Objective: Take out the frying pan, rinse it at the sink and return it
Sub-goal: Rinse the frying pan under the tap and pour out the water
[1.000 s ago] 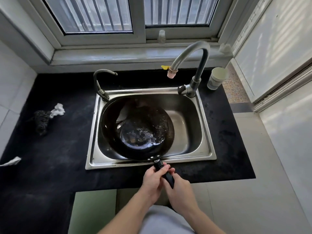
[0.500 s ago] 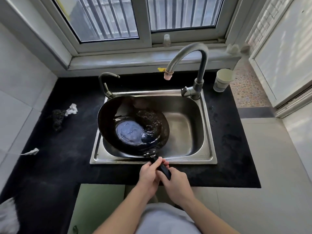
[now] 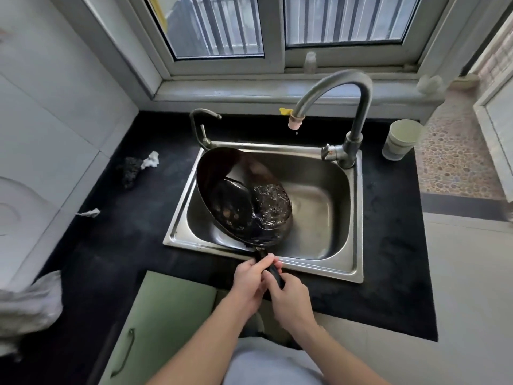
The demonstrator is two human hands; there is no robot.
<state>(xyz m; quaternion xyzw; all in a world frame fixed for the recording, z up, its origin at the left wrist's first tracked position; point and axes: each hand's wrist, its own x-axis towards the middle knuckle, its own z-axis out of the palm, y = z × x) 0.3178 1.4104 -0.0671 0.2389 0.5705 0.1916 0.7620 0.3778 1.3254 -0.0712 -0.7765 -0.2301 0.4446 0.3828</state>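
Note:
A black frying pan [image 3: 236, 195] is tilted steeply over the steel sink [image 3: 319, 262], its left rim raised and its right side low. Water has pooled against the pan's lower right wall. My left hand [image 3: 249, 276] and my right hand [image 3: 288, 295] both grip the pan's black handle at the sink's front rim, the left hand nearer the pan. The curved grey faucet [image 3: 358, 107] arches over the sink, with a drop hanging under its spout and no stream running.
A small second tap [image 3: 201, 126] stands at the sink's back left. A pale cup [image 3: 399, 140] sits on the black counter [image 3: 125, 245] at the right. A dark scrubber [image 3: 129, 170] and white scraps lie left of the sink. A green cabinet door [image 3: 155, 329] is below.
The pan has tipped from nearly flat to steeply tilted toward the right, and the water inside has run to its lower right side. Both hands stay on the handle.

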